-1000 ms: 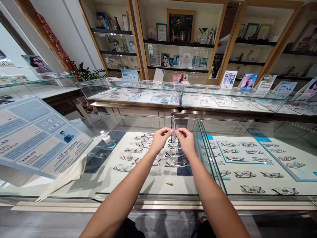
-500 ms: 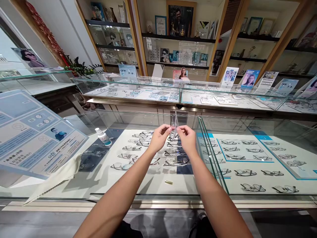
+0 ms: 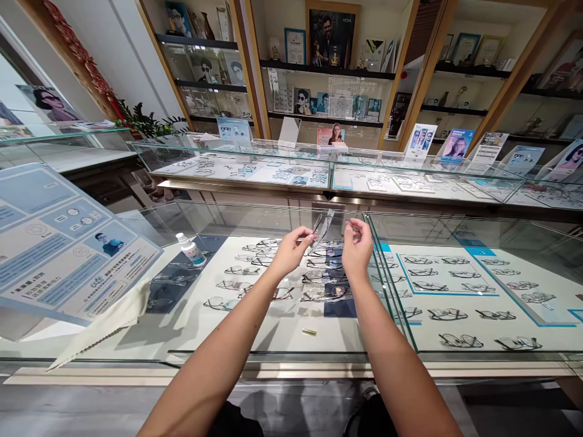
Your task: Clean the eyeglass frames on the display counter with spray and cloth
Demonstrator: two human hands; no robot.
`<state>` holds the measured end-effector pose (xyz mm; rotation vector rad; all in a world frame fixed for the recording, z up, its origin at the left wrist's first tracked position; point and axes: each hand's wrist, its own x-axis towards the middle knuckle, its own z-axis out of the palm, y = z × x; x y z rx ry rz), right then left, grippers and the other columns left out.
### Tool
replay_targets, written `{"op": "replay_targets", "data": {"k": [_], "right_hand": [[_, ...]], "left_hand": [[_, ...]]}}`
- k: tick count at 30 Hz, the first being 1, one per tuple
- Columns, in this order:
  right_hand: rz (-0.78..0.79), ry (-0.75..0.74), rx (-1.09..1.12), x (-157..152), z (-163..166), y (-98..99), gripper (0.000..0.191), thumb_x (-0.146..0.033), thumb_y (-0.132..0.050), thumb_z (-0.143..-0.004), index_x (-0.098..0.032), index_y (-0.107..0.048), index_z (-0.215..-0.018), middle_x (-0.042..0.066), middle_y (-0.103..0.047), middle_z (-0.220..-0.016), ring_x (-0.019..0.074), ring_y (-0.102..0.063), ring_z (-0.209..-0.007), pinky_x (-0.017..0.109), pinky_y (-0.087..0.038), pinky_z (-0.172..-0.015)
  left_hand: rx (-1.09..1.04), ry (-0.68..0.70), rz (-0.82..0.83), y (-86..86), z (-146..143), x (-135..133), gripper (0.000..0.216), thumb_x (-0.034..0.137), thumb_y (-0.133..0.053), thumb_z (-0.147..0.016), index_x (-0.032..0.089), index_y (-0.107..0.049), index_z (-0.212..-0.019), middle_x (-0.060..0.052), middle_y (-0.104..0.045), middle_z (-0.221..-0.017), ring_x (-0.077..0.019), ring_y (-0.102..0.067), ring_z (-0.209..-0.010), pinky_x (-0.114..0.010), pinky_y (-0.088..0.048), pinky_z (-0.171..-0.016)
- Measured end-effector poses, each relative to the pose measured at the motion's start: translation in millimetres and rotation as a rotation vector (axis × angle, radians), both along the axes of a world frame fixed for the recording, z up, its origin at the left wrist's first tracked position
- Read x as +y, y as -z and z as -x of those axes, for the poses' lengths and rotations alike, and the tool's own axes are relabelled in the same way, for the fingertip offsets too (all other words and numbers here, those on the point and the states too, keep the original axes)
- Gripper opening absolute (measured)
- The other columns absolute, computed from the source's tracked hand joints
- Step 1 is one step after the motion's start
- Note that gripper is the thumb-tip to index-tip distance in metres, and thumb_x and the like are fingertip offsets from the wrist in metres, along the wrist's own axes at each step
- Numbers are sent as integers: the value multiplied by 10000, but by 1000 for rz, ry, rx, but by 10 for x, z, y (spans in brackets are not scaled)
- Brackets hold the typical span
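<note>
Above a glass display counter point(image 3: 255, 358) my left hand point(image 3: 291, 250) pinches a pair of thin clear-framed glasses point(image 3: 322, 227) by one side; the glasses tilt up and to the right. My right hand point(image 3: 356, 247) is a short way to the right of them, fingers curled with thumb and forefinger close together, and it does not touch the frame. Under the glass lie rows of spectacle frames point(image 3: 319, 280) on white and blue pads.
A small white bottle point(image 3: 191, 249) stands on the counter at the left, with a pale cloth point(image 3: 104, 328) and a tilted blue leaflet board point(image 3: 64, 243) beside it. A small gold piece point(image 3: 310, 332) lies on the glass. More glass counters and shelves stand behind.
Both hands held the glasses upright between them. Now my right hand has let go and moved right, and the glasses lean over in my left hand.
</note>
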<state>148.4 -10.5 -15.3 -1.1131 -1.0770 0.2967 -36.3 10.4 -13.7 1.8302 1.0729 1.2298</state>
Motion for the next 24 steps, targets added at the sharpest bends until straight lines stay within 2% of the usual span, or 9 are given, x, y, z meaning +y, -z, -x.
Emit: {"op": "replay_targets", "data": {"k": [3, 6, 9, 12, 14, 20, 24], "right_hand": [[-30, 13, -7, -19, -4, -21, 249, -387, -560, -986, -199, -665, -1111, 115, -741, -1148, 211, -656, -902, 316, -470, -751], [-41, -24, -63, -47, 22, -30, 233, -377, -553, -996, -205, -694, -1065, 90, -745, -1087, 200, -650, -862, 314, -467, -742], [-66, -158, -118, -62, 62, -30, 245, -363, -556, -1002, -217, -732, -1091, 82, -741, -1128, 202, -669, -897, 320, -490, -752], [-76, -304, -180, -70, 101, -27, 255, -332, -557, -1008, -237, -759, -1131, 82, -732, -1231, 228, -681, -1089, 326, -513, -809], [-58, -349, -213, -77, 121, -22, 269, -318, -544, -1017, -244, -764, -1154, 77, -744, -1222, 234, -677, -1141, 332, -516, -838], [-32, -348, -257, -89, 142, -4, 289, -317, -520, -1028, -245, -769, -1155, 66, -776, -1167, 235, -694, -1089, 335, -511, -820], [-26, -315, -261, -76, 130, 8, 288, -324, -525, -1022, -240, -775, -1137, 68, -778, -1147, 236, -694, -1058, 343, -515, -842]], "left_hand": [[0, 37, 12, 16, 0, 14, 390, 581, -632, -930, 194, -681, -946, -90, -768, -1033, -246, -686, -987, -317, -501, -803], [-113, 74, 39, 50, 7, 58, 414, 598, -674, -902, 187, -684, -956, -109, -773, -1054, -240, -689, -966, -326, -509, -810], [-180, 79, 58, 63, 15, 83, 427, 602, -706, -885, 182, -699, -961, -112, -770, -1042, -229, -682, -926, -327, -513, -802], [-160, 95, 35, 47, 14, 66, 411, 584, -719, -886, 180, -717, -960, -94, -760, -995, -217, -669, -902, -322, -513, -805], [-143, 102, 20, 34, 9, 46, 398, 570, -716, -894, 178, -727, -960, -77, -745, -945, -203, -653, -861, -317, -510, -797], [-179, 70, 12, 49, -6, 43, 392, 560, -731, -884, 172, -738, -939, -55, -722, -861, -183, -628, -782, -308, -508, -749], [-253, 47, 39, 84, -4, 74, 399, 567, -753, -867, 174, -744, -937, -71, -747, -903, -179, -643, -779, -305, -525, -730]]}}
